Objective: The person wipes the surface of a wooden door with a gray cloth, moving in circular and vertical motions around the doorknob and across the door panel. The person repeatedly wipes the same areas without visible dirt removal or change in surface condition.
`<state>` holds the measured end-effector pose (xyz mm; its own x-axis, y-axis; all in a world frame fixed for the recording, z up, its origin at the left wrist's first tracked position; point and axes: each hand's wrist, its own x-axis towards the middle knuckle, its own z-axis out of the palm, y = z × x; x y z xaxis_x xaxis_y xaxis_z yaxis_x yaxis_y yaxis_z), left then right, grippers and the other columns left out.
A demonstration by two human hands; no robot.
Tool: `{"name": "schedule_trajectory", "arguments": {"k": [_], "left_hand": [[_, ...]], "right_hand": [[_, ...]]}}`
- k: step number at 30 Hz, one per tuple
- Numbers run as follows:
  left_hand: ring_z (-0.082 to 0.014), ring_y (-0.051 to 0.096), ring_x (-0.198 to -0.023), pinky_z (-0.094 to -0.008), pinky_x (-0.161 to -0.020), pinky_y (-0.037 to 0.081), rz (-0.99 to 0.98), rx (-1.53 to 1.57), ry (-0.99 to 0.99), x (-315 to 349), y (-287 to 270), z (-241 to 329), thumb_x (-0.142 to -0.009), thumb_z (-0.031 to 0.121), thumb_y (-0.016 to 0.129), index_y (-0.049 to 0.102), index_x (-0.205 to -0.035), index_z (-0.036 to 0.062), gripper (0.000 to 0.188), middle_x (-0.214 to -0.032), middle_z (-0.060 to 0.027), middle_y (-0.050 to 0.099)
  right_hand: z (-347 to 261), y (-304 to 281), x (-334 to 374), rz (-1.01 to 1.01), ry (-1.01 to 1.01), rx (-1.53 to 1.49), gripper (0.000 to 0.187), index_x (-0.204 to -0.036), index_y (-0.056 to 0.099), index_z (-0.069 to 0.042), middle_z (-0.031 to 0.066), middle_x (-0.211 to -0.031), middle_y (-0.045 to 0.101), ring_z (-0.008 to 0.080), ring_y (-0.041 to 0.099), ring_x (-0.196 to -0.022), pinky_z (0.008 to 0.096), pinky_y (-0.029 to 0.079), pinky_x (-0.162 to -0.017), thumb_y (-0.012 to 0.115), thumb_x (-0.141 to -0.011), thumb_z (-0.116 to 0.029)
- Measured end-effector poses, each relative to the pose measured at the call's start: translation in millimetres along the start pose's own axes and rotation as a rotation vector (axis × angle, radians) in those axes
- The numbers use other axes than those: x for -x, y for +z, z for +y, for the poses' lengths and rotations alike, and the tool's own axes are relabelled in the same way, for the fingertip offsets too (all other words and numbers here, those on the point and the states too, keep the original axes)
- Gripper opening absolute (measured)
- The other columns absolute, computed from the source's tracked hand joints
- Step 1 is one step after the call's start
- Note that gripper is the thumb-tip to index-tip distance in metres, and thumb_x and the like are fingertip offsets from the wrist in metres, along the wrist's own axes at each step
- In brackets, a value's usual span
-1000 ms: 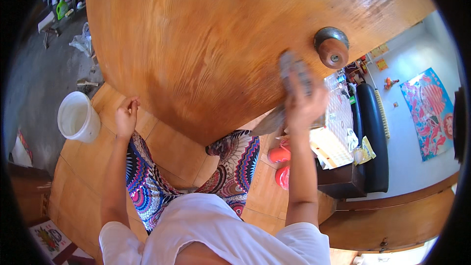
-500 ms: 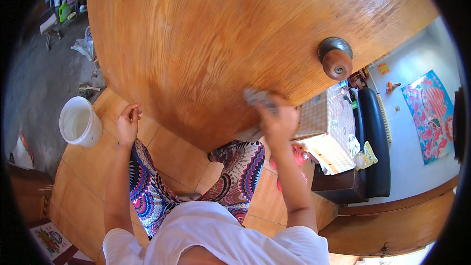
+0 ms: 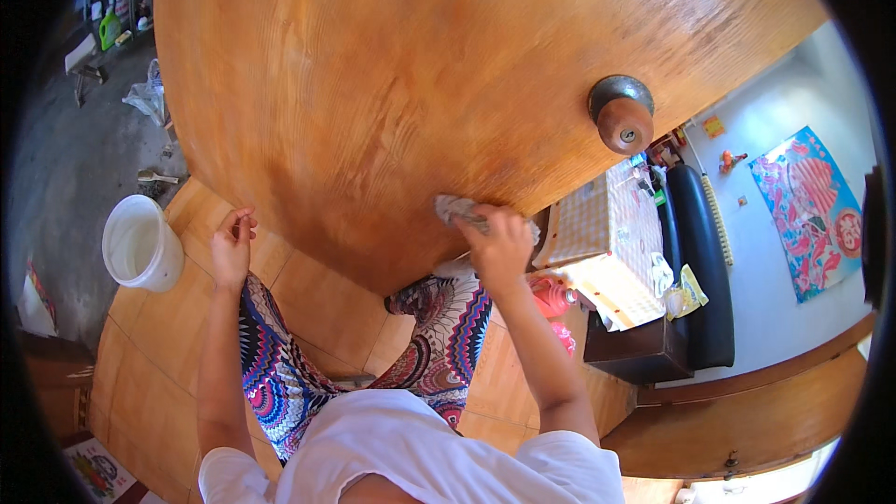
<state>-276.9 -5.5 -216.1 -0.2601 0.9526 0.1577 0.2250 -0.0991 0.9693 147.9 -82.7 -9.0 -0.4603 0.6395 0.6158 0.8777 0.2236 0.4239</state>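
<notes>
Cloth [image 3: 459, 211], bunched grey, pressed to the lower edge of the wooden door [image 3: 392, 84] by my closed right hand [image 3: 499, 245]; I judge flat, even strokes along the grain work best, left hand [image 3: 231, 247] loosely curled, empty.

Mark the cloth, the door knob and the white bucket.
cloth [image 3: 455, 209], head view, on the grey fold above the right hand's fingers.
door knob [image 3: 623, 123], head view, on the round brown front.
white bucket [image 3: 173, 263], head view, on its outer side wall.

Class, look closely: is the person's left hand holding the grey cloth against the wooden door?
No: the right hand presses the grey cloth on the wooden door; the left hand is empty.
</notes>
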Motion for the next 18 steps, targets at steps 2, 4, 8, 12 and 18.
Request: {"name": "schedule_trajectory", "arguments": {"k": [2, 4, 8, 12, 18], "left_hand": [[-0.0098, 0.064, -0.074, -0.0260, -0.069, 0.054, -0.004, -0.008, -0.009, 1, -1, 1, -0.107, 0.007, 0.057, 0.073, -0.122, 0.0037, 0.022, -0.087, -0.0044, 0.071], [-0.0100, 0.064, -0.073, -0.0264, -0.069, 0.054, 0.006, -0.012, -0.012, 1, -4, 1, -0.107, 0.008, 0.057, 0.073, -0.121, 0.0040, 0.022, -0.087, -0.0043, 0.071], [-0.0106, 0.065, -0.073, -0.0273, -0.069, 0.054, 0.022, 0.003, -0.026, 0, -7, 0, -0.107, 0.009, 0.058, 0.073, -0.121, 0.0043, 0.022, -0.087, -0.0044, 0.071], [-0.0106, 0.064, -0.073, -0.0263, -0.069, 0.054, 0.002, -0.010, -0.039, 1, -4, 7, -0.107, 0.009, 0.056, 0.072, -0.122, 0.0022, 0.022, -0.089, -0.0052, 0.071], [-0.0111, 0.066, -0.073, -0.0272, -0.068, 0.055, -0.003, -0.012, -0.035, 1, 4, -5, -0.105, 0.009, 0.058, 0.074, -0.119, 0.0057, 0.021, -0.088, -0.0060, 0.074]], "right_hand": [[21, -21, -17, 0.088, 0.047, 0.000, 0.040, -0.114, 0.080, -0.029, 0.0010, -0.110, 0.066, 0.0249, 0.060, -0.101, 0.0408, 0.046, -0.083, 0.073, -0.078, -0.012], [49, -55, -49, 0.221, 0.135, 0.078, 0.049, -0.117, 0.079, -0.025, 0.0080, -0.108, 0.065, 0.0294, 0.059, -0.098, 0.0444, 0.045, -0.085, 0.078, -0.071, -0.005], [55, -66, -70, 0.306, 0.338, 0.198, 0.060, -0.121, 0.077, -0.020, 0.0111, -0.106, 0.063, 0.0328, 0.056, -0.098, 0.0457, 0.045, -0.086, 0.080, -0.065, 0.000], [15, -20, -37, 0.212, 0.251, 0.173, 0.051, -0.115, 0.079, -0.025, 0.0088, -0.099, 0.057, 0.0345, 0.056, -0.101, 0.0477, 0.044, -0.084, 0.079, -0.066, -0.009], [3, 0, -12, 0.112, 0.172, -0.009, 0.049, -0.113, 0.077, -0.024, 0.0061, -0.104, 0.064, 0.0298, 0.059, -0.097, 0.0457, 0.044, -0.085, 0.079, -0.067, -0.008]]}}
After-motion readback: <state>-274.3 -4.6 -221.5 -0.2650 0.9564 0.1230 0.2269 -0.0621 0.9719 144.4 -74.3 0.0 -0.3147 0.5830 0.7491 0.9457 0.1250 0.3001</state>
